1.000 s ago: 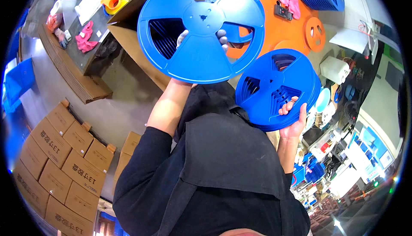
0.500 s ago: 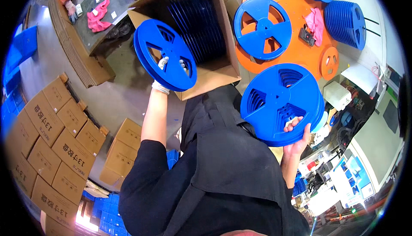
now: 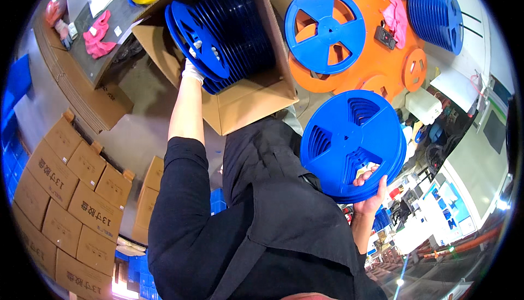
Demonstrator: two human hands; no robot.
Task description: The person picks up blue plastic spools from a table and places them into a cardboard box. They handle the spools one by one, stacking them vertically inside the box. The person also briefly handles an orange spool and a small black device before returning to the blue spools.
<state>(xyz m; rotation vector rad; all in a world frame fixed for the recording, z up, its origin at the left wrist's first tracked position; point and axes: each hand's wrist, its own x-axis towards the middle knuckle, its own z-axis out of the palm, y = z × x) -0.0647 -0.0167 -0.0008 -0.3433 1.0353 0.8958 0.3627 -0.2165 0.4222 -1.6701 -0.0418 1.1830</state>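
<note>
Left hand, in a white glove, extends with the arm straight out; its grip closes on a blue plastic reel, round and spoked, held at the mouth of an open corrugated cardboard box packed with upright blue reels. Right hand, bare, is raised with bent elbow, its grip clasping a stack of blue reels from below. An orange table carries another flat blue reel.
</note>
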